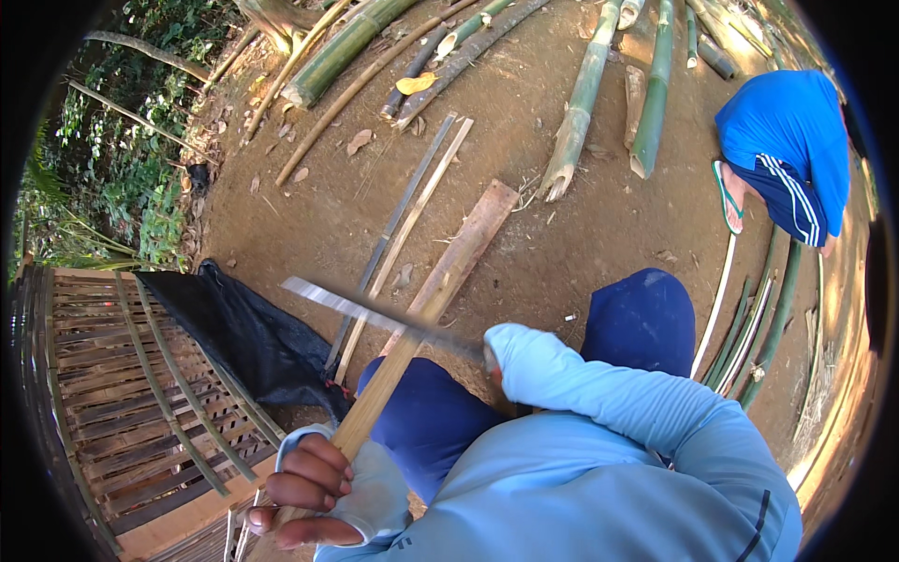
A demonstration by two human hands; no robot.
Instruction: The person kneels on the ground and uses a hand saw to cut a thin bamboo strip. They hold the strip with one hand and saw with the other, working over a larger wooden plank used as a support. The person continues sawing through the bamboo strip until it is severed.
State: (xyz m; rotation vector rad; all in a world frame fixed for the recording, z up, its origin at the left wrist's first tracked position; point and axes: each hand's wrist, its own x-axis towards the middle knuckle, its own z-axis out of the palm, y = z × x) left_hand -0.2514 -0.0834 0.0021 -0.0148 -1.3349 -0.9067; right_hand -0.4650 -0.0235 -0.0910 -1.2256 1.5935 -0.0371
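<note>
My left hand [314, 480], in a light blue sleeve that reaches over the palm, is wrapped round the near end of a flat bamboo strip [382, 393]. The strip slants away from me across my left knee, its far part over a reddish-brown plank [478, 229] on the ground. A machete [351, 304], smeared by motion, lies across the strip with its tip to the left. At its handle end is my right hand [493, 365], mostly hidden by the sleeve but closed on the machete. Whether the blade touches the strip I cannot tell.
Two long thin strips [412, 206] lie left of the plank. A black sheet [253, 323] drapes beside a slatted bamboo frame [150, 393]. Green bamboo poles [581, 108] lie ahead. A person in blue [782, 122] is at the right, near more bamboo lengths [773, 323].
</note>
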